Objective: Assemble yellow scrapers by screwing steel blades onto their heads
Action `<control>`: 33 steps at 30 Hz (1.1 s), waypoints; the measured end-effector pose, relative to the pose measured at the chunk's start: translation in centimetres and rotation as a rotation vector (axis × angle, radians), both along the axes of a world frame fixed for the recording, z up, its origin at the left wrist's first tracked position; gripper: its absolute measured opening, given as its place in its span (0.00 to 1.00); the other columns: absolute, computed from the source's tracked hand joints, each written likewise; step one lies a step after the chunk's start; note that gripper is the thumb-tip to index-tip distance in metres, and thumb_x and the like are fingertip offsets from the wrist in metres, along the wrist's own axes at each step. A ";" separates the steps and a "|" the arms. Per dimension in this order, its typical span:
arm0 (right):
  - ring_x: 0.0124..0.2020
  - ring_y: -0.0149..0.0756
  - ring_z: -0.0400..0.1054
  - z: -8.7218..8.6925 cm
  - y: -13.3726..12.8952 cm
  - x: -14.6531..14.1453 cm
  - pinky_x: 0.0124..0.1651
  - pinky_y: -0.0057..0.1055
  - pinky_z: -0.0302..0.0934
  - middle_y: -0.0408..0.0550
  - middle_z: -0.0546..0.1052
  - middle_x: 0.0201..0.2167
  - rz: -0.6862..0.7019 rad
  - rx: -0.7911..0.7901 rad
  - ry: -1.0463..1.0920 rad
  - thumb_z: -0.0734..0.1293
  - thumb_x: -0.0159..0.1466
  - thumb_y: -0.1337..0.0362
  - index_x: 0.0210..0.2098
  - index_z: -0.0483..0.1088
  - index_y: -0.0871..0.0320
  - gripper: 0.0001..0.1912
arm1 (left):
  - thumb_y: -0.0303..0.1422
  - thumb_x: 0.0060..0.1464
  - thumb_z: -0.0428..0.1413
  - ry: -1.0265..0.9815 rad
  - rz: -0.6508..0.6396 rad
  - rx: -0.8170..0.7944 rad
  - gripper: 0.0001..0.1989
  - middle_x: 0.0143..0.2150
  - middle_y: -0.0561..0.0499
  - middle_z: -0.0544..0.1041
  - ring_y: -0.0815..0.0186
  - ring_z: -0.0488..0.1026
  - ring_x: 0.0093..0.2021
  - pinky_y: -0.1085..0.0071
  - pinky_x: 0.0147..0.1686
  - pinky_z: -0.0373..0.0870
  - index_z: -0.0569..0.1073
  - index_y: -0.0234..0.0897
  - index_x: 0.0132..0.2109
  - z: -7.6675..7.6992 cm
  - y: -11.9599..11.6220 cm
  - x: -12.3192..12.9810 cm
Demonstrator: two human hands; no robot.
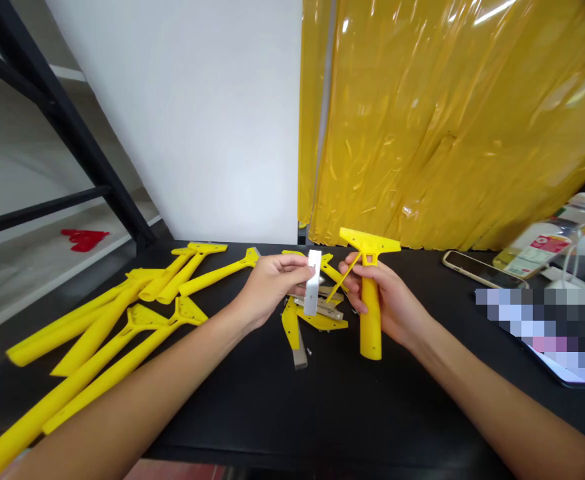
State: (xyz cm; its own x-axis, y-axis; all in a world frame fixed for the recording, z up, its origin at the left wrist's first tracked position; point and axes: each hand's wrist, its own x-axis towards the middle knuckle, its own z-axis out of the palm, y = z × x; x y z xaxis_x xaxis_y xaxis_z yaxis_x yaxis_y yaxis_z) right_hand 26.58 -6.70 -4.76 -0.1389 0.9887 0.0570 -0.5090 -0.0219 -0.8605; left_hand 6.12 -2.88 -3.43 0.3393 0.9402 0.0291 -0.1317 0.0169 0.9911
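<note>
My left hand (272, 283) pinches a flat silver metal plate (312, 283) with small holes, held upright near the middle. Closed around a yellow scraper handle (371, 313) is my right hand (385, 293); the handle's wide head points up. A thin yellow strip (343, 279) slants out between the fingers of that same hand. Below and between both hands lies a pile of yellow head plates (290, 323) and metal strips (299, 353), partly hidden by the silver plate. A small screw (309, 352) rests beside the pile.
Several yellow scraper handles (107, 353) lie across the left of the black table (282, 420). At the right are a phone (485, 270), a bottle (537, 247) and a blurred-out screen (547, 340). A yellow plastic curtain (422, 133) hangs behind; a black metal frame (67, 127) stands left.
</note>
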 end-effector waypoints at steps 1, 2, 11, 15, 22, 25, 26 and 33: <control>0.25 0.25 0.57 0.0 -0.1 -0.2 0.20 0.22 0.54 0.42 0.70 0.35 -0.001 0.016 0.012 0.70 0.63 0.66 0.40 0.70 0.56 0.07 | 0.32 0.49 0.69 -0.004 0.014 -0.004 0.09 0.33 0.51 0.79 0.72 0.74 0.30 0.76 0.31 0.73 0.82 0.34 0.37 -0.1 -0.2 0.0; 0.26 0.26 0.57 -0.1 -0.3 -0.3 0.21 0.22 0.55 0.42 0.69 0.36 -0.005 0.034 0.019 0.70 0.64 0.65 0.41 0.70 0.56 0.07 | 0.31 0.49 0.69 -0.016 0.025 -0.009 0.08 0.33 0.51 0.79 0.72 0.75 0.31 0.76 0.31 0.74 0.81 0.33 0.37 -0.2 -0.4 0.0; 0.24 0.24 0.59 -1.2 0.0 -0.6 0.24 0.24 0.54 0.41 0.71 0.37 -0.074 0.138 -0.037 0.71 0.62 0.69 0.34 0.70 0.55 0.05 | 0.26 0.53 0.64 -0.295 0.009 -0.255 0.03 0.37 0.47 0.81 0.64 0.79 0.38 0.66 0.44 0.77 0.77 0.32 0.34 -1.7 -1.1 -0.2; 0.27 0.26 0.63 -1.3 0.0 -0.2 0.27 0.25 0.58 0.42 0.74 0.40 -0.073 0.213 -0.087 0.71 0.56 0.74 0.31 0.69 0.55 0.09 | 0.26 0.57 0.62 -0.348 -0.108 -0.383 0.02 0.41 0.45 0.81 0.65 0.79 0.41 0.69 0.44 0.77 0.78 0.32 0.38 -2.0 -1.5 0.0; 0.26 0.25 0.65 -1.5 -0.5 -0.6 0.27 0.27 0.57 0.46 0.77 0.48 0.040 0.186 -0.211 0.73 0.60 0.67 0.32 0.74 0.55 0.04 | 0.25 0.57 0.63 -0.319 -0.042 -0.207 0.07 0.34 0.46 0.81 0.66 0.80 0.32 0.69 0.39 0.79 0.71 0.33 0.37 -1.9 -1.4 -0.1; 0.20 0.24 0.59 -1.5 -0.5 -0.8 0.24 0.27 0.53 0.43 0.75 0.30 -0.032 0.075 -0.316 0.73 0.63 0.58 0.37 0.76 0.55 0.08 | 0.29 0.55 0.65 -0.252 0.034 -0.115 0.10 0.31 0.49 0.80 0.67 0.79 0.30 0.70 0.37 0.79 0.69 0.34 0.36 -2.0 -1.1 -0.3; 0.18 0.25 0.58 -1.5 -0.5 -0.8 0.23 0.27 0.53 0.40 0.72 0.24 -0.050 0.035 -0.350 0.73 0.62 0.56 0.40 0.77 0.55 0.11 | 0.30 0.54 0.66 -0.225 0.048 -0.089 0.11 0.31 0.49 0.80 0.68 0.79 0.29 0.69 0.36 0.78 0.69 0.34 0.36 -2.0 -1.0 -0.4; 0.17 0.24 0.56 -1.4 -0.3 -0.4 0.20 0.24 0.53 0.37 0.66 0.18 -0.037 -0.107 -0.445 0.77 0.58 0.53 0.40 0.74 0.57 0.17 | 0.32 0.53 0.66 -0.071 0.028 0.006 0.12 0.31 0.51 0.79 0.66 0.78 0.28 0.67 0.33 0.78 0.69 0.35 0.35 -1.8 -1.1 -0.7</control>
